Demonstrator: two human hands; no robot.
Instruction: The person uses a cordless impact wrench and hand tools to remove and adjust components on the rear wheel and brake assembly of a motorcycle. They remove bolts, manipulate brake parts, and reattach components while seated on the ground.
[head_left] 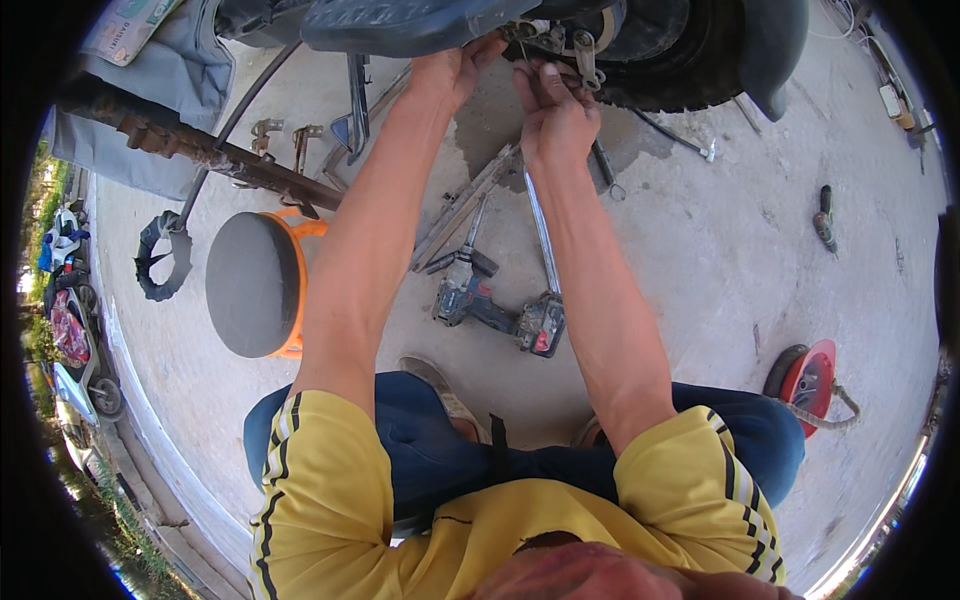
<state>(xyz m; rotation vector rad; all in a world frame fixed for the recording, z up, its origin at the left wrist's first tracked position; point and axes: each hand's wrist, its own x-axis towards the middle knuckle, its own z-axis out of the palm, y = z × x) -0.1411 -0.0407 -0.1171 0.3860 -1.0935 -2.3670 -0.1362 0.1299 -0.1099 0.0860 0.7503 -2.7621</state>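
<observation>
My left hand [452, 70] reaches up under the dark underside of a motorbike [420, 20], its fingers closed around a part next to the metal fittings by the wheel. My right hand [553, 112] is closed on a small metal part or thin wire at those silver fittings [580, 50], just in front of the black tyre [670, 60]. What exactly either hand grips is hidden by the fingers. Both forearms stretch out from my yellow sleeves.
On the concrete floor lie a cordless drill [490, 305], a long wrench [542, 235], metal bars [465, 205] and a screwdriver [824, 218]. A round black stool with orange frame [255, 285] stands at left, a red cable reel [808, 380] at right, a rusty bar [200, 150] far left.
</observation>
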